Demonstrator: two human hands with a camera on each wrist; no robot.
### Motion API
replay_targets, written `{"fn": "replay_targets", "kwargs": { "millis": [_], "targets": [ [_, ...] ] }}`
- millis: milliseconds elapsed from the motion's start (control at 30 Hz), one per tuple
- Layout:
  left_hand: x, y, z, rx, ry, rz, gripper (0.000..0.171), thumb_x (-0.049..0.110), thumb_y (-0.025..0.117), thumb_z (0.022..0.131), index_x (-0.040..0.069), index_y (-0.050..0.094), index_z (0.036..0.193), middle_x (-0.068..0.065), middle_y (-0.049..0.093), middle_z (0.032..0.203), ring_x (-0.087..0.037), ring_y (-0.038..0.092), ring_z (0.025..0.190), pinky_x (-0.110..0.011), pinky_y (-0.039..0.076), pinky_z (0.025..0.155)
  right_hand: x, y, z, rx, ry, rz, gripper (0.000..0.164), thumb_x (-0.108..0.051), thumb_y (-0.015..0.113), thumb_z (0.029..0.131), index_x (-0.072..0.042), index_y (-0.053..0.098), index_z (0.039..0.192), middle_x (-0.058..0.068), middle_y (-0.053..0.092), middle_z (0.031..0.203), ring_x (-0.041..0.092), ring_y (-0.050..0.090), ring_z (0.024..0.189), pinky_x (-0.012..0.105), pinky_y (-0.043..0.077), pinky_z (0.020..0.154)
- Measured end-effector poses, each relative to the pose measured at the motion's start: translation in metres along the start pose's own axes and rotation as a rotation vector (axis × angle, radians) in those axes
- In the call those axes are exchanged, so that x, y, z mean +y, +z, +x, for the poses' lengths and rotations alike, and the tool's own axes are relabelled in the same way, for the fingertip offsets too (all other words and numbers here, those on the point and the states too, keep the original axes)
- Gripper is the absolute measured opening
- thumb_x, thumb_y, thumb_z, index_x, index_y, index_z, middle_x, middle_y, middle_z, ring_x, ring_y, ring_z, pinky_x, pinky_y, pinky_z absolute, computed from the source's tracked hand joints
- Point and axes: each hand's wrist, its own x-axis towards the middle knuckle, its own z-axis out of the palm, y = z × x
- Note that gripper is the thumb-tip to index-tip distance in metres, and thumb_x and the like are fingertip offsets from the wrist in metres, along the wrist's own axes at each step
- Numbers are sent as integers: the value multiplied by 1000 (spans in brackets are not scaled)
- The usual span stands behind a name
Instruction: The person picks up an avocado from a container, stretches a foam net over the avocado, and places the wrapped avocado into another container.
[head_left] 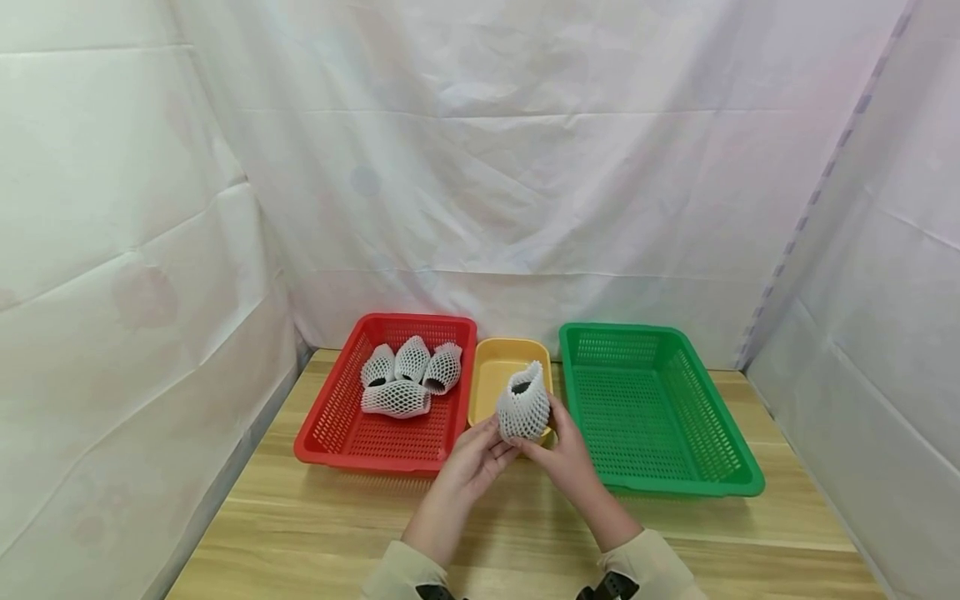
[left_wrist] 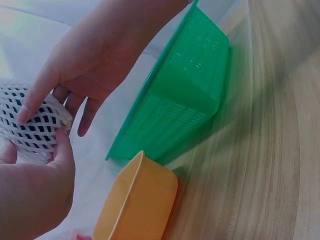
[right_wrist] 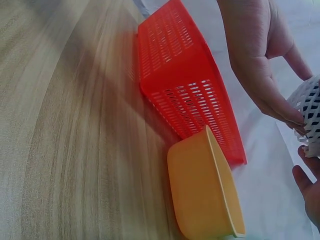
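Above the yellow tray, both hands hold a white foam net sleeve (head_left: pixel 522 408) with something dark inside; its kind is hidden by the mesh. The left hand (head_left: pixel 471 462) grips the sleeve's lower left side, while the right hand (head_left: pixel 564 454) holds the right side with its thumb across the front. In the left wrist view, thumb and finger of the left hand (left_wrist: pixel 37 192) are round the mesh (left_wrist: pixel 30 120), and the right hand (left_wrist: pixel 95 62) reaches in from above. The right wrist view shows the left hand (right_wrist: pixel 255 60) at the sleeve (right_wrist: pixel 311 107), the right hand (right_wrist: pixel 312 195) partly cut off.
A red basket (head_left: pixel 337 446) on the left holds several similar net-sleeved items (head_left: pixel 396 398). The small yellow tray (head_left: pixel 491 367) stands between it and a green basket (head_left: pixel 637 425) on the right. All stand on a wooden table (head_left: pixel 337 533), with white cloth (head_left: pixel 480 192) hanging around.
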Motion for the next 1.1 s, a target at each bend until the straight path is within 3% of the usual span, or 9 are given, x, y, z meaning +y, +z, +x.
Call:
{"fn": "replay_targets", "kwargs": {
  "millis": [300, 500, 600, 700, 800, 933, 1100],
  "targets": [
    [0, -1, -2, -18, 20, 2, 47, 10, 40, 105, -14, 28, 144, -15, 60, 118, -22, 59, 110, -38, 44, 101, 0, -1, -1, -11, 23, 9, 85, -21, 83, 78, -14, 37, 149, 11, 49, 141, 32, 47, 126, 56, 32, 106],
    [0, 0, -1, -13, 8, 52, 51, 16, 44, 105, -4, 28, 149, -13, 54, 132, -24, 56, 116, -44, 36, 107, -3, -4, -3, -1, 28, 41, 83, -23, 76, 86, -14, 27, 152, 14, 47, 142, 33, 44, 129, 58, 32, 106],
    [0, 1, -1, -28, 0, 88, 53, 19, 46, 104, 2, 30, 151, -12, 48, 141, -27, 54, 119, -48, 33, 109, -6, -5, -3, 6, 33, 91, 74, -21, 70, 92, -12, 24, 150, 14, 48, 141, 29, 45, 128, 52, 36, 104],
    [0, 2, -2, -55, -6, 78, 51, 20, 47, 104, 4, 34, 150, -10, 47, 142, -28, 53, 120, -48, 34, 108, -8, -6, -3, 22, 25, 103, 58, -18, 64, 96, -9, 32, 143, 14, 51, 134, 26, 49, 119, 41, 45, 96],
    [0, 4, -3, -73, -2, 49, 48, 20, 46, 104, 3, 37, 148, -9, 50, 137, -27, 52, 121, -45, 37, 106, -9, -6, -3, 45, -10, 39, 47, -17, 60, 98, -9, 41, 141, 13, 50, 131, 24, 51, 113, 32, 48, 89],
    [0, 6, -3, -60, 14, 38, 43, 19, 46, 105, -1, 39, 141, -8, 55, 128, -24, 54, 117, -39, 42, 101, -9, -7, -3, 79, -80, -51, 41, -17, 59, 99, -8, 51, 138, 9, 47, 134, 20, 48, 112, 34, 43, 91],
    [1, 6, -3, -9, 35, 28, 37, 25, 41, 106, 2, 43, 135, -7, 60, 119, -22, 58, 111, -35, 45, 96, -9, -8, -3, 82, -113, -73, 39, -20, 56, 100, -9, 54, 137, 6, 46, 137, 18, 47, 112, 36, 41, 92]
  ]
}}
